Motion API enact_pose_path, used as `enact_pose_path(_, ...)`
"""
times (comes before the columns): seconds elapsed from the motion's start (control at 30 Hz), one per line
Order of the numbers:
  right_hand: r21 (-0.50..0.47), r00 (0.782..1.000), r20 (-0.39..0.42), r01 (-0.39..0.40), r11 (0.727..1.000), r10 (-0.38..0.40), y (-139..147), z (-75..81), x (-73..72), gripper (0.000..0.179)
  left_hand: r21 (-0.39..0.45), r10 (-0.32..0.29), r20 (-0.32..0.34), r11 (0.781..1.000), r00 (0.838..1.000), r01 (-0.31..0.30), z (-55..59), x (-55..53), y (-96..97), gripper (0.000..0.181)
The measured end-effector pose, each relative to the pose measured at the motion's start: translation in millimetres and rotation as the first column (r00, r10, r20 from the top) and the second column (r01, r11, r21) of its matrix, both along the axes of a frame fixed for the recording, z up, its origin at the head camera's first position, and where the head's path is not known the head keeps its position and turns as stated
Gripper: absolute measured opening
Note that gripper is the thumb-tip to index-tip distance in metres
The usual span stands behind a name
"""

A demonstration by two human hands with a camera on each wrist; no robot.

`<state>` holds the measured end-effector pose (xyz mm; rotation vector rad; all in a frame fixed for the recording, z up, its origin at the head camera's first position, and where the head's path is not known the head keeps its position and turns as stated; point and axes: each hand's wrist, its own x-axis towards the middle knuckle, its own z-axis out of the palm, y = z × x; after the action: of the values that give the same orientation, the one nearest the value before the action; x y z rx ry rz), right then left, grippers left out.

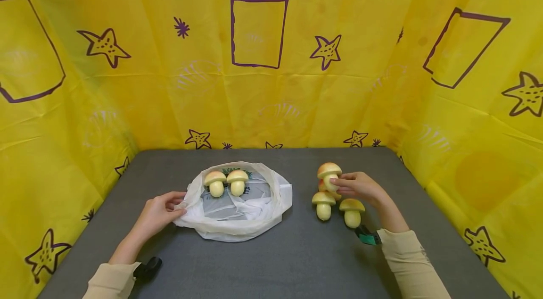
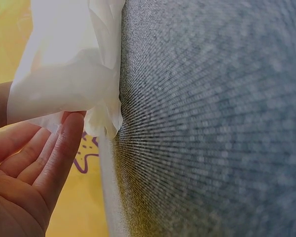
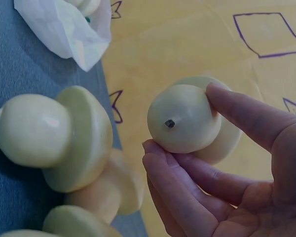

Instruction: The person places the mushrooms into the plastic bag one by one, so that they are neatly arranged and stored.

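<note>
1. Currently, a white plastic bag point(image 1: 237, 232) sits on the grey table point(image 1: 263, 270), its mouth wide open, its rim crumpled, and green print showing within.
2. Inside the bag, toward its far left, two mushrooms lie side by side, a left one point(image 1: 216, 186) and a right one point(image 1: 236, 184), caps away from the person and stems nearer.
3. The person's left hand point(image 1: 158, 214) is at the bag's left side, pinching the rim between thumb and fingers.
4. The right hand point(image 1: 360, 187) pinches a raised mushroom point(image 1: 329, 170) by its stem, thumb and fingertips on opposite sides; it is outside the bag, well to its right.
5. Near that hand, three loose mushrooms are outside the bag: a front one point(image 1: 324, 205), a right-hand one point(image 1: 352, 212) and one partly hidden point(image 1: 322, 186) behind the held piece.
6. Yellow cloth point(image 1: 254, 96) with purple drawings stands around the table.
</note>
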<state>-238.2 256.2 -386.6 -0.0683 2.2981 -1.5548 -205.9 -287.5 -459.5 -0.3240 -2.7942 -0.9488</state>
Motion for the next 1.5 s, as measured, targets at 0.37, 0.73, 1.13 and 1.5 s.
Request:
enact_pose_path(0.37,0.005,0.999,0.034,-0.028,1.000,0.028,-20.3,1.5,-8.5,0.072,0.003,-0.002,-0.001,1.000,1.000,0.002,0.3,0.6,0.6,0.041)
enact_pose_path(0.73,0.026,0.999,0.017,-0.048,0.999,0.047,-42.3,4.8,-12.4,0.067,0.003,0.002,0.007,1.000,1.000,-0.002,1.7,1.8,1.1,0.040)
enact_pose_path(1.13,0.083,0.999,-0.002,-0.034,0.996,0.034,-67.5,2.5,-19.8,0.060,0.002,0.007,0.012,1.000,1.000,-0.007,2.0,1.6,1.6,0.041)
enact_pose_path(1.5,0.049,0.999,-0.002,-0.044,0.998,0.044,-90.4,-0.5,-21.7,0.053,0.004,0.001,0.011,1.000,1.000,-0.001,5.1,0.2,2.4,0.040)
